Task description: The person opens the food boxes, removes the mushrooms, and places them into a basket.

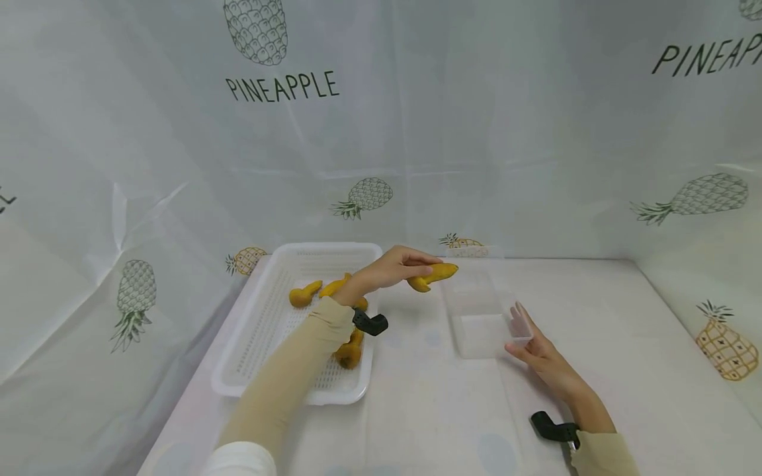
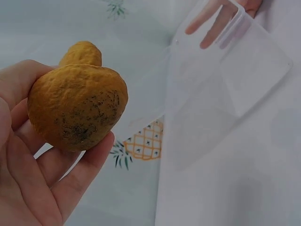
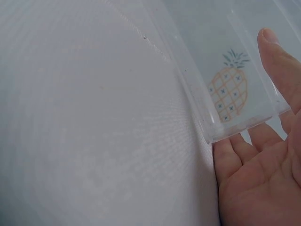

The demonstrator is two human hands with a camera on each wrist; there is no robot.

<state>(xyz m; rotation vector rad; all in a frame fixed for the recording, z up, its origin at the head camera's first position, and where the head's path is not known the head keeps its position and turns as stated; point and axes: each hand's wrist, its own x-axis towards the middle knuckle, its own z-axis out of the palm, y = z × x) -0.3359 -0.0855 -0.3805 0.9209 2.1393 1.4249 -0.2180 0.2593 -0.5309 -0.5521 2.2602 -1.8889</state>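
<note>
In my left hand [image 1: 394, 263] I grip a yellow, knobbly, mushroom-shaped piece [image 2: 77, 106]. Dark specks cover part of its wide end, and a narrower stub shows behind in the left wrist view. This hand is above the table between the white basket and a clear plastic box [image 1: 479, 337]. My right hand [image 1: 543, 354] holds the box by its right end, thumb on the near side and fingers seen through the clear plastic. The right wrist view shows the fingers [image 3: 230, 157] against the outside of the box.
A white perforated basket [image 1: 238, 357] stands on the left of the table, holding several more yellow pieces [image 1: 300, 296]. My left forearm crosses over it. Behind the white-covered table [image 1: 417, 396] hangs a pineapple-print sheet [image 1: 476, 132]. Black straps [image 1: 369, 322] sit at both wrists.
</note>
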